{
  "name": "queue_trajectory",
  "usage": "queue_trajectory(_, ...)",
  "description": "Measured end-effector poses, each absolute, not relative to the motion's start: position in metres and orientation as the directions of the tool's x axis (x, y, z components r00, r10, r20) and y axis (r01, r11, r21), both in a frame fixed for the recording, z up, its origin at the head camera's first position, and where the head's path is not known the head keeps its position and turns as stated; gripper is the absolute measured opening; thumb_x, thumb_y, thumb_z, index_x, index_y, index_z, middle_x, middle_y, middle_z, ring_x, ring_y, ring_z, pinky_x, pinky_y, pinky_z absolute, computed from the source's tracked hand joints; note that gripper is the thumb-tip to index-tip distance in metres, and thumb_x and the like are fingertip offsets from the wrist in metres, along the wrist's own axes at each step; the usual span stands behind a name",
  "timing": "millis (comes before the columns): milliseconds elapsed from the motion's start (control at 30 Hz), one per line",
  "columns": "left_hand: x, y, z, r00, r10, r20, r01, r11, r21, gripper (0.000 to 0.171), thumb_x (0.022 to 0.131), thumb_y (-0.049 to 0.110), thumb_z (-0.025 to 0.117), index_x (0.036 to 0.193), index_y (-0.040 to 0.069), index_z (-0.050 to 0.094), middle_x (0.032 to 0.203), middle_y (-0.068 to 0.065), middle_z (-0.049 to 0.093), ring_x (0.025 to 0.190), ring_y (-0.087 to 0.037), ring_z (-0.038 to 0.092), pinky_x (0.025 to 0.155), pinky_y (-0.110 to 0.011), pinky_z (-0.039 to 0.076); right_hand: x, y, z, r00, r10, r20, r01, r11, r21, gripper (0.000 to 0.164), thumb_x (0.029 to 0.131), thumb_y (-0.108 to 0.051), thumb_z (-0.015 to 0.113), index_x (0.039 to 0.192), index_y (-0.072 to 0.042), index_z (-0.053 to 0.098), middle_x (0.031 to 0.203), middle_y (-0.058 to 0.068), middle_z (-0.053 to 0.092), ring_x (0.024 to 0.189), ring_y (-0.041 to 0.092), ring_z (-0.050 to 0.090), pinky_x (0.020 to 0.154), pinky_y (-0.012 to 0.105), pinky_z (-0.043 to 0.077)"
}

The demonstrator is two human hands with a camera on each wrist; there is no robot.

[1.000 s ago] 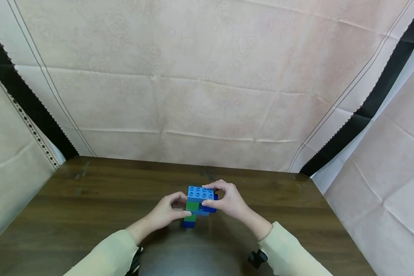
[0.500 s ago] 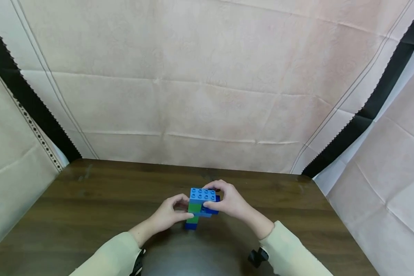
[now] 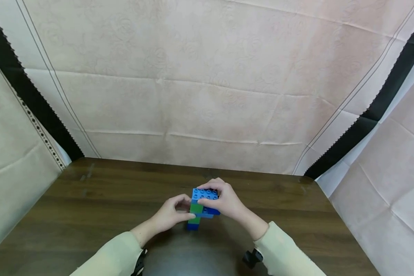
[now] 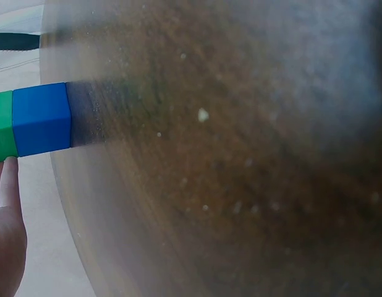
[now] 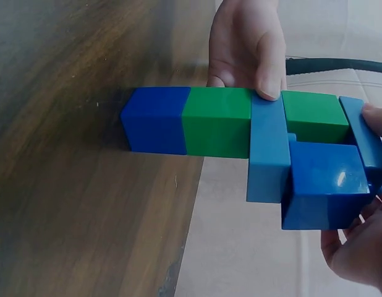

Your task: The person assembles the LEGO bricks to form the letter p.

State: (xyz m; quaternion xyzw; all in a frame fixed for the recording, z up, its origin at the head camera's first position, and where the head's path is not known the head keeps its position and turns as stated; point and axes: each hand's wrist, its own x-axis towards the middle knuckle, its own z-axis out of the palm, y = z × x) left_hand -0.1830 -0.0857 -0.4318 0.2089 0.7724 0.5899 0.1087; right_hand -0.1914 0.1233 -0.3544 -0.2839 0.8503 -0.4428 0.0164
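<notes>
A tower of toy building bricks stands upright on the brown table (image 3: 107, 199). From the bottom it has a dark blue brick (image 5: 155, 120), a green brick (image 5: 217, 122) and a light blue brick (image 5: 268, 161). Above these sit a second green brick (image 5: 314, 117) and, beside it, another dark blue brick (image 5: 330, 170). A studded light blue brick (image 3: 205, 193) lies across the top. My left hand (image 3: 167, 217) holds the tower from the left, thumb on the middle light blue brick. With thumb in front and fingers behind, my right hand (image 3: 229, 201) grips the top brick.
A pale patterned cloth (image 3: 193, 96) hangs behind the table's far edge, with black strips (image 3: 365, 115) running down both sides. Black straps with small devices (image 3: 252, 258) sit at both sleeve cuffs.
My right hand has slid left along the top brick, its thumb now nearer the middle of the front. My left hand keeps its hold. The whole view has shifted slightly.
</notes>
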Motion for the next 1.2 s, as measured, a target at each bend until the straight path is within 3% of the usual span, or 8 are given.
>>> queue_trajectory(300,-0.181,-0.09,-0.434,-0.889,0.449,0.086,0.195,0.203,0.96,0.033,0.084,0.03,0.069,0.11,0.012,0.057,0.112,-0.007,0.062,0.108,-0.024,0.059,0.091,-0.039,0.051,-0.192,0.12,-0.356,-0.814,-0.528,0.243,-0.503,0.43,-0.75,0.03,0.081,-0.024,0.073,0.109,-0.016,0.068,0.101,0.0,0.063,0.093,0.015,0.046,0.076,0.029,0.044)
queue_trajectory(733,-0.181,-0.088,-0.432,-0.889,0.449,0.088,0.196,0.2,0.96,0.034,0.084,0.03,0.069,0.11,0.011,0.057,0.112,-0.008,0.062,0.107,-0.025,0.059,0.091,-0.039,0.051,-0.189,0.121,-0.354,-0.837,-0.505,0.211,-0.466,0.455,-0.759,0.033,0.081,-0.027,0.073,0.111,-0.016,0.067,0.101,-0.001,0.062,0.093,0.016,0.048,0.077,0.029,0.046)
queue_trajectory(1000,-0.183,-0.086,-0.434,-0.881,0.468,0.071,0.181,0.194,0.964,0.035,0.085,0.027,0.069,0.111,0.008,0.055,0.111,-0.009,0.06,0.106,-0.023,0.058,0.092,-0.036,0.05,-0.188,0.124,-0.357,-0.843,-0.517,0.151,-0.402,0.416,-0.816,0.036,0.084,-0.028,0.07,0.117,-0.018,0.063,0.109,0.002,0.061,0.091,0.018,0.054,0.077,0.027,0.05)
queue_trajectory(1200,-0.186,-0.085,-0.437,-0.881,0.468,0.063,0.189,0.226,0.956,0.037,0.085,0.027,0.069,0.112,0.006,0.054,0.109,-0.009,0.06,0.102,-0.02,0.058,0.091,-0.037,0.051,-0.187,0.137,-0.357,-0.832,-0.545,0.107,-0.376,0.411,-0.831,0.048,0.086,-0.028,0.068,0.13,-0.016,0.052,0.123,0.007,0.056,0.098,0.021,0.051,0.08,0.029,0.049)
